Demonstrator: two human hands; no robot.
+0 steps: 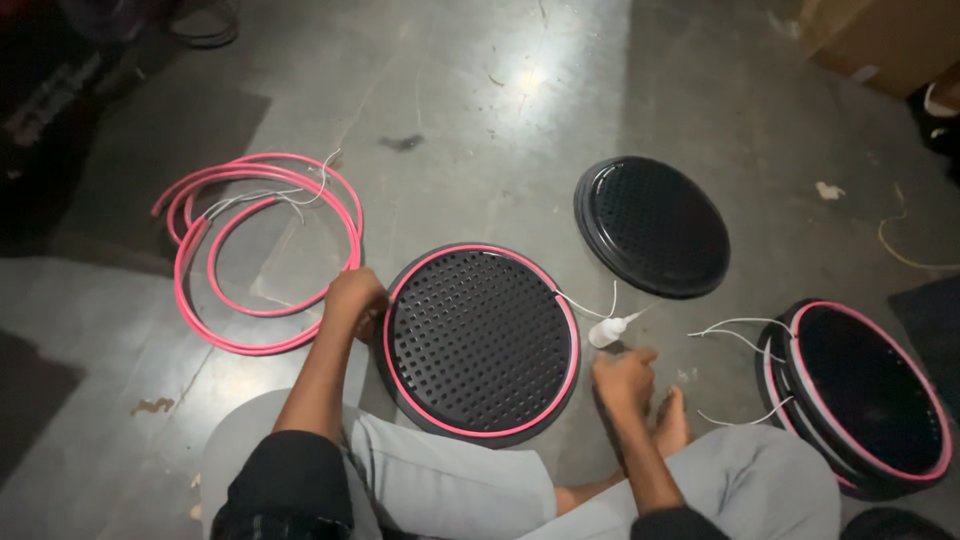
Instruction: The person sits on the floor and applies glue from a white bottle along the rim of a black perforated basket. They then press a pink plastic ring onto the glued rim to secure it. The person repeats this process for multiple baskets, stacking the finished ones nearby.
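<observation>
1. The person sits on the grey concrete floor (480, 120) with knees in light grey trousers apart and a bare foot (672, 425) tucked just right of centre.
2. The right hand (622, 378) is curled into a loose fist beside the right edge of the round black perforated plastic disc (480, 340). It is closed around a small white bottle with a pointed nozzle (612, 330), whose tip points up and to the right.
3. The left hand (352, 298) is bent over the left rim of that disc, fingers curled down and pressing on the pink flexible strip (455, 252) that runs around the disc's edge. How tightly it grips cannot be told.
4. The disc lies flat on the floor between the knees, and thin white wires (585, 305) trail off its upper right rim.
5. At the right, a stack of black round discs edged with pink strip (865, 400) lies on the floor, with white wires hanging off its left side.
6. Further off, a plain black perforated disc without strip (652, 225) lies alone.
7. To the far left, loose coils of pink strip with white wire ends (262, 250) lie on the floor.
8. A brown cardboard box (880, 40) sits at the top right corner.
</observation>
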